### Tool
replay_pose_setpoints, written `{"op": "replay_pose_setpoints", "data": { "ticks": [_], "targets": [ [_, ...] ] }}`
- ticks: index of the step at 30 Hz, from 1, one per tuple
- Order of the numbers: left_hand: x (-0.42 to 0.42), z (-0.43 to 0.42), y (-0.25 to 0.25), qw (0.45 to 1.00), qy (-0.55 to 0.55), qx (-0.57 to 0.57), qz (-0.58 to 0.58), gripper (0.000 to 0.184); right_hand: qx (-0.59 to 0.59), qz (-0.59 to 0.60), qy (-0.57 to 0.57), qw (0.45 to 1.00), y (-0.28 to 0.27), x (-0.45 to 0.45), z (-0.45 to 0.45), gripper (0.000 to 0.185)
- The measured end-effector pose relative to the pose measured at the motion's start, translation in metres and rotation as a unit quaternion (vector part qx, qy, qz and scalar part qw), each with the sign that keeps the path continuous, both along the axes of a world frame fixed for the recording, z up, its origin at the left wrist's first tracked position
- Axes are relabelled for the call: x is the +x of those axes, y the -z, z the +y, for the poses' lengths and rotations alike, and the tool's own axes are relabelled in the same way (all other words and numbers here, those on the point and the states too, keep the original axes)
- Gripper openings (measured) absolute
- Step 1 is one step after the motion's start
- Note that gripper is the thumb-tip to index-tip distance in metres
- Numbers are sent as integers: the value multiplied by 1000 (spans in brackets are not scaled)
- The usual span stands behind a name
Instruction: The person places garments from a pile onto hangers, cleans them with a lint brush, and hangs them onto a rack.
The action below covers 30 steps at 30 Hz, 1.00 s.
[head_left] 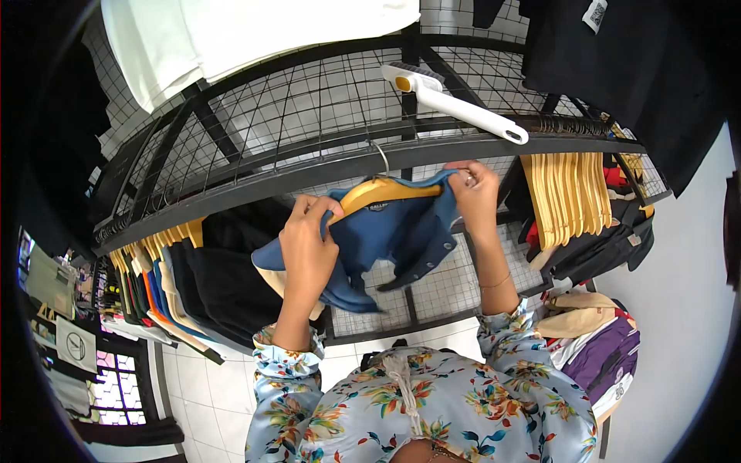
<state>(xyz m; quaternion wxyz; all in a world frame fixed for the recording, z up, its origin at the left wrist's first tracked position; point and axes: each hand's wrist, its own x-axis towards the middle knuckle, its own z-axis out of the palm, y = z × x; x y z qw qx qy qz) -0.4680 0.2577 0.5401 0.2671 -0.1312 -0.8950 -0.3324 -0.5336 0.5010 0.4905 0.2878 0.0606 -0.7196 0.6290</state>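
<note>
A blue jacket [370,239] with snap buttons down its front and a dark neck label sits on a wooden hanger [363,194]. The hanger's metal hook rises to the front bar of the rack. My left hand [309,239] is closed on the jacket's left-side shoulder, with the thumb over the hanger arm. At the other shoulder, my right hand [475,197] pinches the fabric near the hanger's end. The jacket's front falls open between my hands. Cream fabric [272,279] shows behind my left wrist; whether it belongs to the jacket I cannot tell.
On the black wire-mesh shelf [309,100] lies a white brush [463,112] with an orange button. Several wooden hangers [567,197] hang at the right, and dark clothes [231,270] at the left. Folded garments [602,355] are piled lower right. White cloth [247,38] hangs above.
</note>
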Motion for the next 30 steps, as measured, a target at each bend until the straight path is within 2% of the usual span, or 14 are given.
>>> {"op": "replay_pose_setpoints", "data": {
  "ticks": [3,5,9,11,12,14,15,18,20,22,23,25,27,30],
  "targets": [
    [-1,2,4,999,-10,-34,-22,38,-49,-30,-46,997,-15,11,-16,13],
    [3,2,11,997,-72,-20,12,42,-108,-72,-88,988,-17,23,-29,14],
    [21,10,28,981,-179,37,63,45,-74,-10,-57,996,1,41,-53,18],
    [27,8,38,972,-214,60,78,45,54,50,-4,997,4,46,-51,27],
    [28,3,43,971,-219,99,21,40,119,77,22,990,6,50,-50,31],
    [30,-9,53,954,-224,175,-93,31,121,46,25,991,11,62,-49,35],
    [30,-13,57,954,-223,175,-93,31,123,17,29,992,12,67,-48,39],
    [31,-23,68,977,-214,9,4,14,148,-41,34,987,8,76,-42,47],
    [25,-30,71,982,-176,72,-10,13,195,-97,37,975,4,83,-38,56],
    [17,-35,70,974,-101,200,-34,19,248,-83,64,963,3,87,-28,56],
    [13,-35,67,974,-100,200,-31,19,301,-66,87,947,3,88,-21,56],
    [10,-31,60,978,-125,155,-68,17,354,-44,106,928,-1,91,-7,57],
    [6,-26,51,977,-145,136,-83,16,452,-57,188,870,-7,94,10,47],
    [3,-8,37,988,-128,41,76,16,486,-62,172,855,12,88,43,32]
  ]
}}
